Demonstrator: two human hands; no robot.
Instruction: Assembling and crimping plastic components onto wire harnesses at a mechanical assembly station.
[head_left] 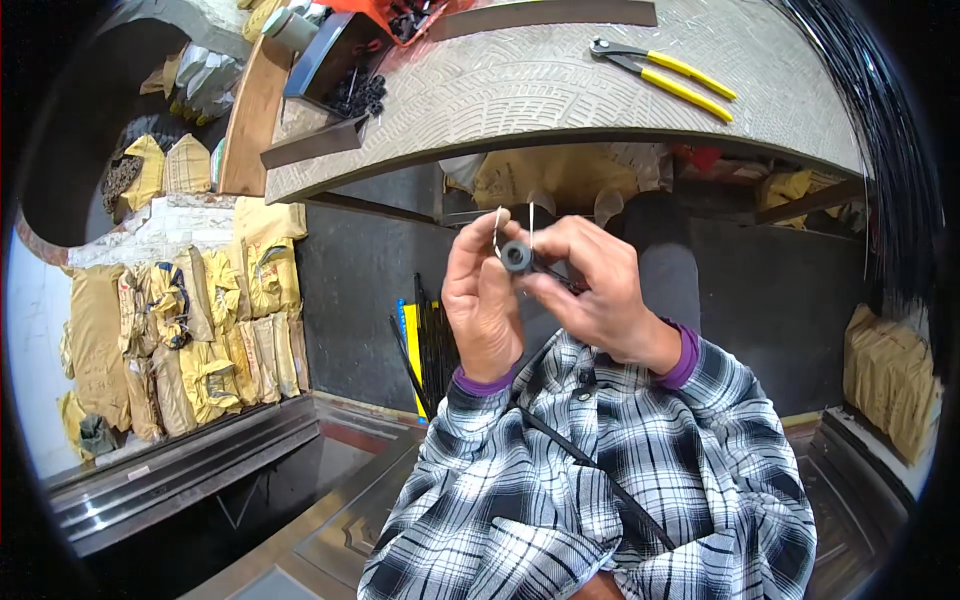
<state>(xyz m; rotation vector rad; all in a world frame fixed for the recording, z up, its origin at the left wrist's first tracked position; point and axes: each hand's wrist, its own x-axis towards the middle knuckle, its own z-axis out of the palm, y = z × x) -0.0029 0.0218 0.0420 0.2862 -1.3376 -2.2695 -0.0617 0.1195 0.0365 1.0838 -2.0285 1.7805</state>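
Above my lap, both hands are drawn close together around a dark grey ring-shaped piece [517, 257] with a round hole facing up. My right hand [597, 285] is closed, its thumb and fingers gripping a dark part just behind the ring. My left hand [482, 310] pinches a thin white wire or cord [497, 228] that loops by the ring's left side. A second straight white length [532, 220] rises by the right fingertips. How the wire joins the ring is too small to tell. Across my checked shirt lies a long thin black rod [600, 480].
Beyond my hands, a patterned tabletop [500, 95] carries pliers with yellow handles [690, 85], a box [325, 60], small black parts [358, 95] and a red bag [400, 18]. Black strands [870, 110] hang at the right. Brown paper packages [190, 350] are stacked left.
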